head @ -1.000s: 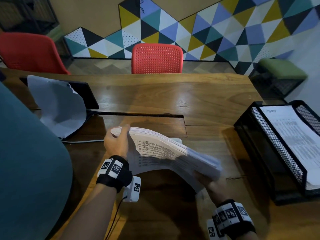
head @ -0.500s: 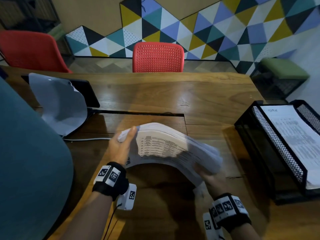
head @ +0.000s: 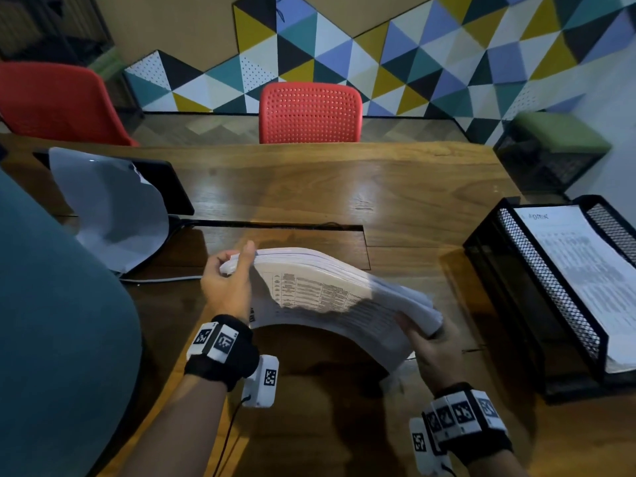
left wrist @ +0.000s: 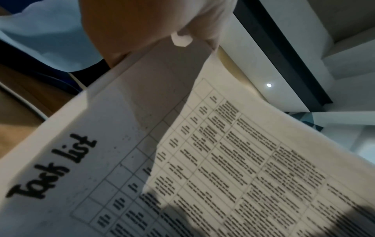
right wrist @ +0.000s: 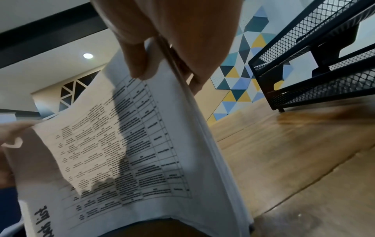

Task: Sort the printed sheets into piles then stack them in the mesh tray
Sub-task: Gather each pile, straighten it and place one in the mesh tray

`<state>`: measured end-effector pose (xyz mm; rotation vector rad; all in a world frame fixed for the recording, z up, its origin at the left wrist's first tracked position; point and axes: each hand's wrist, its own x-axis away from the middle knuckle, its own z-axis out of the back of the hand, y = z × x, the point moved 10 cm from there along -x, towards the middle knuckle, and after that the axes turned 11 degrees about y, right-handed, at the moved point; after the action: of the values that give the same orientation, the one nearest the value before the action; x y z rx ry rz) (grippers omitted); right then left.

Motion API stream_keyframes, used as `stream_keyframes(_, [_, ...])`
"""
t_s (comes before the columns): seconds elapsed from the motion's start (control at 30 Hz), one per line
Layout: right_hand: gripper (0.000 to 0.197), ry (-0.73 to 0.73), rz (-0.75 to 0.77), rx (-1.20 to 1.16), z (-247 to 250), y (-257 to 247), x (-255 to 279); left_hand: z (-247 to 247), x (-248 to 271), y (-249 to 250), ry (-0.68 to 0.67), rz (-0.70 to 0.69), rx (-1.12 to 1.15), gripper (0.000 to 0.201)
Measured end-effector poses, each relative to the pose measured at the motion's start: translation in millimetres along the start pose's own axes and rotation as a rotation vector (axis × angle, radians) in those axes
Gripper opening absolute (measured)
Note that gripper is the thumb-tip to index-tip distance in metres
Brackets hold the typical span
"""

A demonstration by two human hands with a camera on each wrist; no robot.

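A thick stack of printed sheets (head: 330,290), its near face a "Task list" table (left wrist: 202,160), arches above the wooden table (head: 344,187) between both hands. My left hand (head: 229,280) grips its left end, thumb on the near face. My right hand (head: 426,342) pinches the lower right end, thumb (right wrist: 138,61) on the printed side and fingers behind the sheets (right wrist: 121,136). The black mesh tray (head: 537,290) stands at the right edge of the table with printed sheets (head: 585,270) lying in its top tier. The lower tier (right wrist: 324,86) shows in the right wrist view.
A curled white sheet (head: 110,208) rests against a dark screen (head: 172,187) at the left. A white cable (head: 161,279) runs along the table there. Red chairs (head: 309,111) stand behind the table; a green stool (head: 557,136) sits at far right. A teal-clad body (head: 51,339) fills the left.
Both hands have lifted the stack slightly and bent it into a higher arch; the left hand has shifted up along the left end. The tray has not moved.
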<state>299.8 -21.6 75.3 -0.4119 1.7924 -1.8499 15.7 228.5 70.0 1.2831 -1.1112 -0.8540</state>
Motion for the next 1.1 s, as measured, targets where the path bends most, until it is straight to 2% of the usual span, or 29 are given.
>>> stream_keyframes(0.03, [0.034,0.01,0.01,0.023,1,-3,0,-2,-2,0,-0.019,0.001,-0.008,0.028])
stream_keyframes(0.13, [0.061,0.043,0.123,0.149,6,-20,-1,-6,-5,-7,-0.068,0.048,-0.017,0.023])
stream_keyframes(0.17, [0.061,0.047,0.186,0.199,6,-28,-2,-7,-5,-9,-0.079,0.06,-0.015,0.022])
stream_keyframes(0.27, [0.029,0.044,0.373,0.282,2,-49,0,-8,-4,-9,-0.097,0.069,-0.02,0.025])
stream_keyframes(0.37, [0.02,0.054,0.48,0.313,0,-57,2,-9,-4,-10,-0.113,0.079,-0.03,0.028])
stream_keyframes(0.53, [0.046,0.004,0.509,0.506,-7,-57,1,-11,-4,-7,-0.138,0.068,-0.047,0.031])
stream_keyframes(0.63, [0.035,-0.026,0.592,0.542,-11,-61,4,-13,-2,-2,-0.142,0.064,-0.034,0.029])
stream_keyframes(0.73, [0.029,0.043,0.641,0.586,-6,-62,6,-15,0,3,-0.153,0.059,-0.024,0.029])
stream_keyframes(0.83, [0.034,0.132,0.621,0.579,2,-61,6,-16,-1,1,-0.161,0.068,-0.036,0.029])
stream_keyframes(0.9, [0.038,0.137,0.616,0.55,3,-63,7,-16,-4,-2,-0.163,0.085,-0.041,0.03])
stream_keyframes(1.03, [0.029,0.107,0.631,0.563,-1,-69,8,-17,-5,-4,-0.17,0.097,-0.047,0.03])
stream_keyframes(1.1, [0.031,0.127,0.607,0.571,2,-69,6,-18,-4,-3,-0.171,0.103,-0.049,0.029])
